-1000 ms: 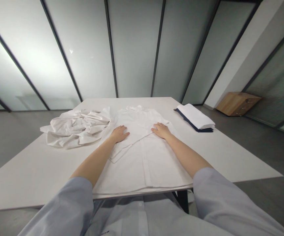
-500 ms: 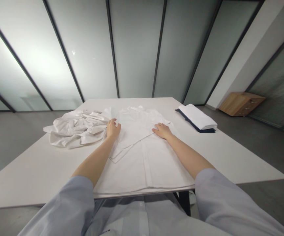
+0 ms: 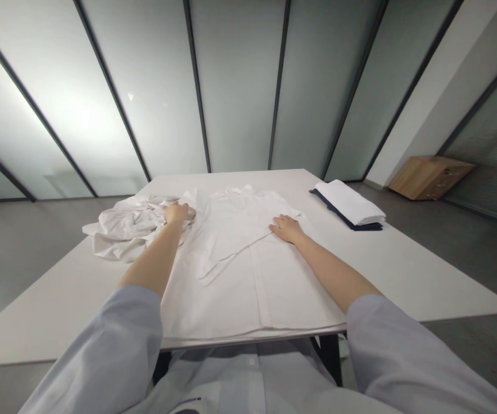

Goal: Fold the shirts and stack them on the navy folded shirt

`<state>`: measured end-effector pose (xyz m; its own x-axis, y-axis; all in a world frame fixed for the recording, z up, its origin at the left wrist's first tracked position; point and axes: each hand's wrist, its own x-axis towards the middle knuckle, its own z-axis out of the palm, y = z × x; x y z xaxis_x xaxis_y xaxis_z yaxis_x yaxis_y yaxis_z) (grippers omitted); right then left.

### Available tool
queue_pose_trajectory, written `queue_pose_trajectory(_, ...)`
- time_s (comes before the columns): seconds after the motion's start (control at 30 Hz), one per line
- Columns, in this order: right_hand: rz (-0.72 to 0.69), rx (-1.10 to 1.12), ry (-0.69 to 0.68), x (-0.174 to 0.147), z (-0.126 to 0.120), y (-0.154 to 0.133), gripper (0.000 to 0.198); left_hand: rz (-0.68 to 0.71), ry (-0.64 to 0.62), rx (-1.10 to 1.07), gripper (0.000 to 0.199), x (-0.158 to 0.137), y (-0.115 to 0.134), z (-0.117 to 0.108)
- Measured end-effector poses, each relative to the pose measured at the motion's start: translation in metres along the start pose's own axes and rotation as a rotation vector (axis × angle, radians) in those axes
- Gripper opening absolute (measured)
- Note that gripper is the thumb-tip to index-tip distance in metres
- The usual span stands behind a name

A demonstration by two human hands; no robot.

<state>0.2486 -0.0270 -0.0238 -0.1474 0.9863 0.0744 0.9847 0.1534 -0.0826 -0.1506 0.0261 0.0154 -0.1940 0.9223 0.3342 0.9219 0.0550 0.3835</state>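
A white shirt (image 3: pixel 231 299) lies spread on the table, its collar at the far side and its hem along the near edge. One sleeve (image 3: pixel 226 261) is folded slantwise across the front. My right hand (image 3: pixel 286 228) rests flat on the shirt's right side, near the end of that fold, fingers apart. My left hand (image 3: pixel 176 213) is closed, fingers curled, where the shirt's left edge meets a crumpled heap of white cloth (image 3: pixel 121 230). White fabric is at its fingers; whether it belongs to the shirt or the heap is unclear.
On the right of the white table (image 3: pixel 386 276) lies a folded white garment (image 3: pixel 351 201) on top of a dark navy one (image 3: pixel 366 226). Frosted glass panels (image 3: pixel 239 86) stand behind the table. A wooden drawer cabinet (image 3: pixel 429 177) is on the floor at the right.
My left hand has moved left from the shirt's left side to the heap's edge, and its fingers have closed. My right hand stays in place on the shirt.
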Motion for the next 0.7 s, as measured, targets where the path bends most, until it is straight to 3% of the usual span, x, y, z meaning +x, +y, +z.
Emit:
queue_pose_trajectory(0.1,0.004,0.003,0.002,0.000,0.000,0.000,0.047,-0.300,0.099,-0.082,0.050,0.000,0.007,-0.007)
queue_pose_trajectory(0.17,-0.002,-0.001,0.006,-0.001,0.000,0.000,0.048,-0.359,0.227,-0.112,0.053,-0.005,0.022,-0.011)
queue_pose_trajectory(0.23,-0.002,-0.006,0.008,-0.001,0.001,0.000,0.048,-0.247,0.325,-0.104,0.060,-0.012,0.044,-0.011)
queue_pose_trajectory(0.3,0.006,-0.005,0.012,-0.001,0.001,0.000,0.048,-0.021,0.346,-0.090,0.067,-0.020,0.069,-0.007)
queue_pose_trajectory(0.37,0.011,0.004,0.016,-0.001,0.002,0.000,0.049,0.270,0.250,-0.072,0.068,-0.030,0.093,0.004)
queue_pose_trajectory(0.47,0.011,0.010,0.022,-0.001,0.003,0.000,0.049,0.605,-0.079,-0.035,0.059,-0.048,0.117,0.030)
queue_pose_trajectory(0.57,0.020,0.005,0.027,-0.001,0.001,0.001,0.048,0.680,-0.348,-0.056,0.043,-0.068,0.122,0.057)
queue_pose_trajectory(0.7,0.045,-0.026,0.001,0.007,-0.007,0.000,0.041,0.682,-0.357,-0.130,0.040,-0.082,0.116,0.068)
